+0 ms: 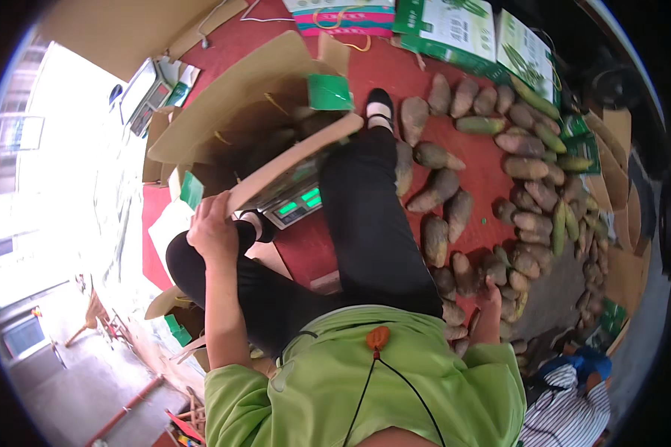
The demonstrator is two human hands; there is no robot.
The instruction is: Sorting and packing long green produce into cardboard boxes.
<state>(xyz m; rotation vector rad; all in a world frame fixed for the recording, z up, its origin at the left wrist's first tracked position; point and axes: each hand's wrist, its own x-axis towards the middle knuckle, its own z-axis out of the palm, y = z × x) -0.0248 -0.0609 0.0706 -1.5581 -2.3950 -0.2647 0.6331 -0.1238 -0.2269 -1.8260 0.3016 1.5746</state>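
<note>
My left hand is closed on the upright edge of a cardboard flap, part of a large open carton. Inside, the carton is dark and its contents are hard to make out. Under its near side, a scale shows a lit green display. My right hand is low on the right, beside a thick brownish root vegetable at the edge of a big spread of them. Only part of this hand shows, and its finger pose is unclear.
Longer green vegetables lie among the brown roots on the red floor covering. Printed green-and-white cartons stand at the far side. Another scale is at the far left. Someone in a striped shirt is at the lower right.
</note>
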